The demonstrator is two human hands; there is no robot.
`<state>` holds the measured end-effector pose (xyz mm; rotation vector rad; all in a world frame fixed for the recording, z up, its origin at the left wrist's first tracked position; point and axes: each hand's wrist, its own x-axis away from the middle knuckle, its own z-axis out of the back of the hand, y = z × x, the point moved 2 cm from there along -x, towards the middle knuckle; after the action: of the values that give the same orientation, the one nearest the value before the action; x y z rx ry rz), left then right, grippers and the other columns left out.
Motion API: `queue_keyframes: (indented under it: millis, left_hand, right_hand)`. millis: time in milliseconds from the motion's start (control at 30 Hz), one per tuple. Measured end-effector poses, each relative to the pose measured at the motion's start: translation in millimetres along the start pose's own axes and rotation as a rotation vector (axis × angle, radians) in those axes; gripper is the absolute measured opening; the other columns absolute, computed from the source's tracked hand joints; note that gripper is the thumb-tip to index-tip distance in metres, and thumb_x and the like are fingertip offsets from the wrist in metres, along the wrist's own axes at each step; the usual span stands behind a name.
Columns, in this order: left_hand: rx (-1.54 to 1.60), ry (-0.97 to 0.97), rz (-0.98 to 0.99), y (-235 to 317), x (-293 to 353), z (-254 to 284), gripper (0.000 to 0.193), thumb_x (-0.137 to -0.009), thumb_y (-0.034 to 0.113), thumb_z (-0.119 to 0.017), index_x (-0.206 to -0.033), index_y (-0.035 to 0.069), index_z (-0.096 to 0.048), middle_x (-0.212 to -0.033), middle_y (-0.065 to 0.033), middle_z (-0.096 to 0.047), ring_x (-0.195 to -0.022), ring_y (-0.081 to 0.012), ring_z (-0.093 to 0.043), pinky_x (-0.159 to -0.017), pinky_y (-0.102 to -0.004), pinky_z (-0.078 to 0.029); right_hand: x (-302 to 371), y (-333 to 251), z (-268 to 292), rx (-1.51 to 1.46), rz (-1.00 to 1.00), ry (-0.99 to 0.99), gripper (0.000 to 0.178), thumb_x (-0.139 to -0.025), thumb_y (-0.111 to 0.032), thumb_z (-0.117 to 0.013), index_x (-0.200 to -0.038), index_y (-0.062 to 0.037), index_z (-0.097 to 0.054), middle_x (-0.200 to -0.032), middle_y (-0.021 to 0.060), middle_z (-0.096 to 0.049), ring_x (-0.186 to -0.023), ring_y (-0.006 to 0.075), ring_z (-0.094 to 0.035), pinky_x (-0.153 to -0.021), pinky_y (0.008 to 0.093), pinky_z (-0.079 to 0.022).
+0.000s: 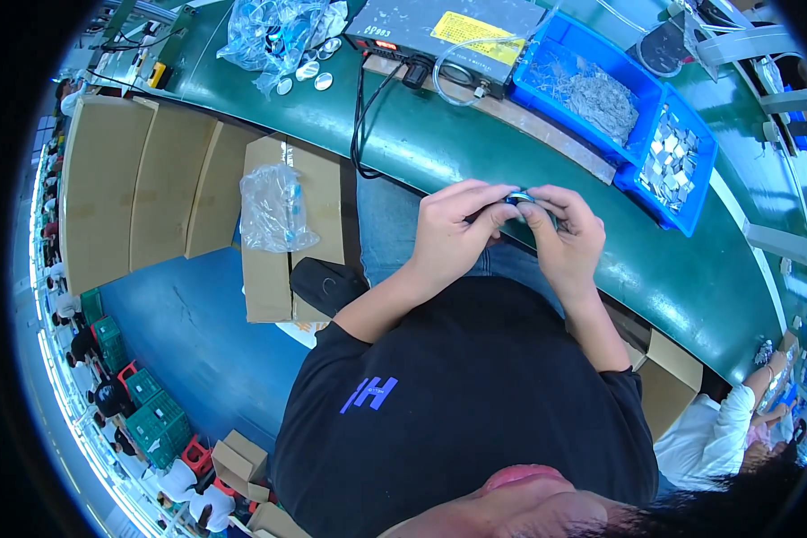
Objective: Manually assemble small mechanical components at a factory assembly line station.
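Note:
Both of my hands hold one small round part (517, 196) with a shiny, curved rim and a dark blue side, just over the near edge of the green worktable (403, 152). My left hand (455, 227) pinches it between thumb and fingers from the left. From the right, my right hand (567, 235) grips it the same way, its thumb close to the left one. Much of the part is hidden by the fingertips, so its exact kind does not show. Several round silvery discs (324, 82) lie on the table beside a see-through plastic bag (273, 36) of parts.
A grey control box (403, 22) with a yellow label, black cables and a thin tube stands behind my hands. To its right, blue bins (547, 88) hold grey scraps and small silvery square pieces (672, 157). Cardboard cartons (318, 233) stand left. Another person's sleeve (713, 439) shows lower right.

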<state>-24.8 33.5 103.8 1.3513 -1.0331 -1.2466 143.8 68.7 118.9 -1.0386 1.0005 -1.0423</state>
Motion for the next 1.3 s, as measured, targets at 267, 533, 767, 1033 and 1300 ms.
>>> queue_keyframes:
  millis: [267,533,767,1033,1300]
  left_hand:
    - [0.087,0.010,0.000,-4,3,2,0.015,-0.090,-0.005,-0.075,-0.105,-0.007,-0.075,-0.094,-0.0108,-0.071,-0.066,-0.0145,-0.064,-0.060,-0.0242,-0.051]
    - [-0.041,-0.103,-0.201,-6,-1,16,0.013,-0.085,-0.006,-0.077,-0.098,-0.005,-0.077,-0.089,-0.0090,-0.075,-0.061,-0.0134,-0.062,-0.057,-0.0243,-0.051]
    - [0.038,0.021,-0.048,4,3,8,0.010,-0.086,-0.005,-0.078,-0.096,-0.004,-0.077,-0.093,-0.0104,-0.077,-0.068,-0.0150,-0.066,-0.063,-0.0238,-0.053]
    - [0.035,0.046,-0.047,0,5,8,0.012,-0.087,-0.006,-0.076,-0.099,-0.005,-0.077,-0.098,-0.0120,-0.078,-0.070,-0.0135,-0.066,-0.064,-0.0239,-0.053]
    - [-0.018,0.133,-0.067,-2,9,5,0.012,-0.090,-0.007,-0.072,-0.101,-0.005,-0.077,-0.102,-0.0127,-0.077,-0.069,-0.0139,-0.066,-0.062,-0.0237,-0.051]
  right_hand:
    - [-8,-2,2,0.119,0.304,0.017,0.014,-0.086,0.004,-0.077,-0.099,0.0000,-0.077,-0.104,0.0107,-0.074,-0.086,0.0192,-0.067,-0.075,0.0293,-0.054]
    - [-8,-9,7,0.092,0.282,-0.223,0.012,-0.085,0.004,-0.075,-0.097,0.0004,-0.076,-0.102,0.0103,-0.073,-0.085,0.0203,-0.065,-0.074,0.0297,-0.052]
    - [-11,-2,11,-0.010,0.096,-0.344,0.013,-0.086,0.003,-0.074,-0.098,0.0001,-0.077,-0.104,0.0099,-0.072,-0.085,0.0208,-0.065,-0.074,0.0304,-0.051]
    - [-7,0,-3,0.045,0.328,-0.073,0.013,-0.085,0.003,-0.077,-0.098,0.0001,-0.076,-0.102,0.0102,-0.070,-0.084,0.0215,-0.063,-0.075,0.0306,-0.051]
    - [5,-9,-11,0.212,0.358,-0.012,0.012,-0.081,0.001,-0.082,-0.089,0.0004,-0.072,-0.099,0.0103,-0.068,-0.083,0.0223,-0.063,-0.076,0.0312,-0.052]
